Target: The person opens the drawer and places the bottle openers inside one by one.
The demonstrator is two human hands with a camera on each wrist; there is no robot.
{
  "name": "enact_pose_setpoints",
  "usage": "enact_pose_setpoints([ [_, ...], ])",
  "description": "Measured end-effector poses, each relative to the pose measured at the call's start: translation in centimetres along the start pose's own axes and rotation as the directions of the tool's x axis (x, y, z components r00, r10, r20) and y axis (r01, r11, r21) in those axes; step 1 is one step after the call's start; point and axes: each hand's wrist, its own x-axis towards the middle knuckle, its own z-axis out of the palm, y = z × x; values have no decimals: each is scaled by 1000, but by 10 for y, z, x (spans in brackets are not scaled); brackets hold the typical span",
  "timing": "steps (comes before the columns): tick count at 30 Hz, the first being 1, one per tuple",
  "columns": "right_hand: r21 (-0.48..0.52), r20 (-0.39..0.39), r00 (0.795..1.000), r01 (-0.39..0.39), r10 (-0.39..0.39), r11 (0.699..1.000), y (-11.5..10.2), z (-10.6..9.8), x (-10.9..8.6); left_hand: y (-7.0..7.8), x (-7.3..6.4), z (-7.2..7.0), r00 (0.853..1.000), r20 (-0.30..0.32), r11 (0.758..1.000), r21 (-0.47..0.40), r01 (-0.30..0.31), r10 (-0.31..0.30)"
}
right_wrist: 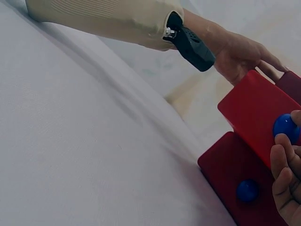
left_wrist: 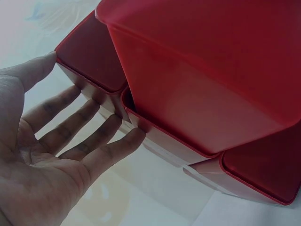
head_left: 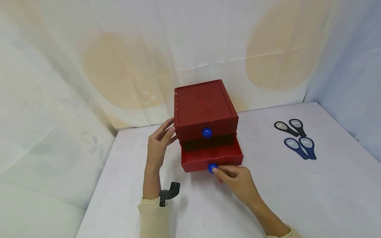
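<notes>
A red drawer cabinet (head_left: 199, 102) stands on the table, turned slightly. Its middle drawer (head_left: 196, 165) is pulled out, and the visible part of its inside holds nothing. Thumb and fingers of my right hand (head_left: 236, 180) pinch that drawer's round blue knob (head_left: 212, 167). On the cabinet's left side, near the front edge, rest the spread fingertips of my left hand (left_wrist: 61, 146). The top drawer, with its own blue knob (head_left: 207, 133), is closed. Below the pulled-out drawer, the right wrist view shows the closed bottom drawer (right_wrist: 225, 160) and its knob (right_wrist: 247, 190).
To the right on the white table (head_left: 297, 198) lie two black flat loop-headed tools (head_left: 296, 124) and two blue ones (head_left: 307, 143). A pale patterned cloth (head_left: 208, 39) hangs behind the cabinet. A black camera mount (head_left: 170, 193) sits on my left wrist.
</notes>
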Motion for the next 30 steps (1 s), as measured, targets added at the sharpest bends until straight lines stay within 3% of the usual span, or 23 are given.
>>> enact_pose_setpoints([
  [9, -41, -15, 1000, -21, 20, 999, 2, 1, -7, -2, 1, -1, 999, 7, 999, -9, -37, 37],
  [18, 7, -34, 999, -10, 11, 1000, 6, 0, -24, -1, 3, 1, 1000, 10, 1000, -3, -21, 21],
  [30, -24, -16, 999, -48, 48, 999, 2, 2, -33, -2, 0, 0, 1000, -2, 1000, -11, -18, 18],
])
